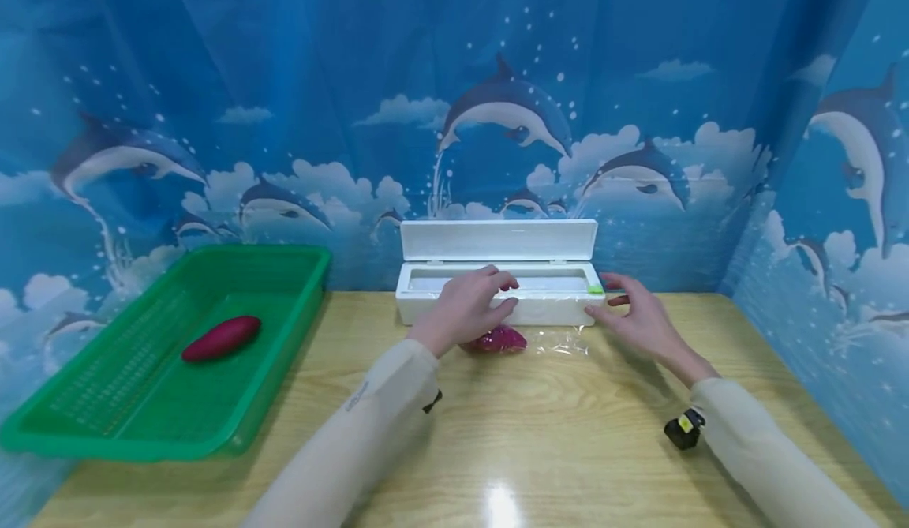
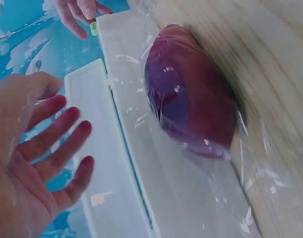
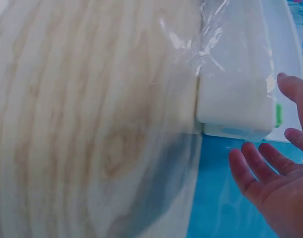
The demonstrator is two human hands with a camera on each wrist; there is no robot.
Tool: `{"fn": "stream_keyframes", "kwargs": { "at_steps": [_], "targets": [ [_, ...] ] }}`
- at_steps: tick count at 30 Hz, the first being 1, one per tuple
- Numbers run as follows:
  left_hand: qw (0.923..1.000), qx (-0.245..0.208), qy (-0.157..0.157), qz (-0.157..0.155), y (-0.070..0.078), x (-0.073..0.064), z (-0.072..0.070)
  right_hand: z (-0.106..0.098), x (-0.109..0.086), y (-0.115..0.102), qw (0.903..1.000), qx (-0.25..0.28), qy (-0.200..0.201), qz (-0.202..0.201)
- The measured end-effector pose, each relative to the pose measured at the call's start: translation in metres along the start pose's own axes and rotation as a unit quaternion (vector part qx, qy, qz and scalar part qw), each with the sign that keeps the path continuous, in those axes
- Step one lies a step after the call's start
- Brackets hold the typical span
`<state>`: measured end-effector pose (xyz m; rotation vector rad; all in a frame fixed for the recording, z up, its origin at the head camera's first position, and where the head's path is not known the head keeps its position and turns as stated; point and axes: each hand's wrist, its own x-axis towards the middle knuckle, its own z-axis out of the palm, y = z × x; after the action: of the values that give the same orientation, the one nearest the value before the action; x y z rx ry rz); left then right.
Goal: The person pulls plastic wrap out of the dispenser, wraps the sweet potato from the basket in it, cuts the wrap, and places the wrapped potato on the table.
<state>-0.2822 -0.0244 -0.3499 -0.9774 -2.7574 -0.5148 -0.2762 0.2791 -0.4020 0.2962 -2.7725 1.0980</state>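
A white cling film dispenser (image 1: 497, 307) stands at the back of the table with its lid (image 1: 499, 241) raised. Clear film (image 1: 561, 342) hangs over its front and covers a purple sweet potato (image 2: 188, 89) lying against the box; in the head view my left hand partly hides it. That left hand (image 1: 465, 303) hovers over the dispenser, its fingers loosely bent and holding nothing. Beside the box's right end, near a green slider (image 1: 595, 290), is my right hand (image 1: 637, 319), fingers spread and nothing in its grasp.
On the left sits a green plastic basket (image 1: 245, 425) with another purple sweet potato (image 1: 222, 338) inside. A blue dolphin-print curtain (image 1: 355, 78) hangs behind the wooden table (image 1: 540, 441) and along its right side.
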Motion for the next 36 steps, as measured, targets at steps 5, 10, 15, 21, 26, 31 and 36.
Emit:
{"fn": "stream_keyframes", "kwargs": {
  "at_steps": [5,10,15,21,26,31,36],
  "targets": [
    [0.9988,-0.034,0.008,0.034,0.005,0.023,0.011,0.006,0.007,0.007,0.9993,0.019,-0.029,0.015],
    [0.9972,-0.062,0.004,0.042,0.015,0.043,0.023,0.009,0.012,0.012,0.9991,0.016,-0.038,0.008],
    [0.9947,-0.096,-0.008,0.037,0.025,0.061,0.034,0.009,0.014,0.018,0.9995,0.006,-0.032,0.003],
    [0.9951,-0.094,-0.012,0.027,0.031,0.077,0.051,0.012,0.016,0.023,0.9996,0.01,-0.026,-0.004],
    [0.9942,-0.106,-0.009,0.013,0.03,0.085,0.065,0.015,0.019,0.026,0.9996,0.014,-0.022,-0.008],
    [0.9938,-0.111,-0.004,-0.007,0.031,0.089,0.076,0.017,0.02,0.027,0.9998,0.004,-0.02,-0.002],
    [0.9948,-0.098,0.001,-0.025,0.037,0.092,0.08,0.017,0.021,0.027,0.9997,-0.007,-0.021,-0.003]
  ]
}}
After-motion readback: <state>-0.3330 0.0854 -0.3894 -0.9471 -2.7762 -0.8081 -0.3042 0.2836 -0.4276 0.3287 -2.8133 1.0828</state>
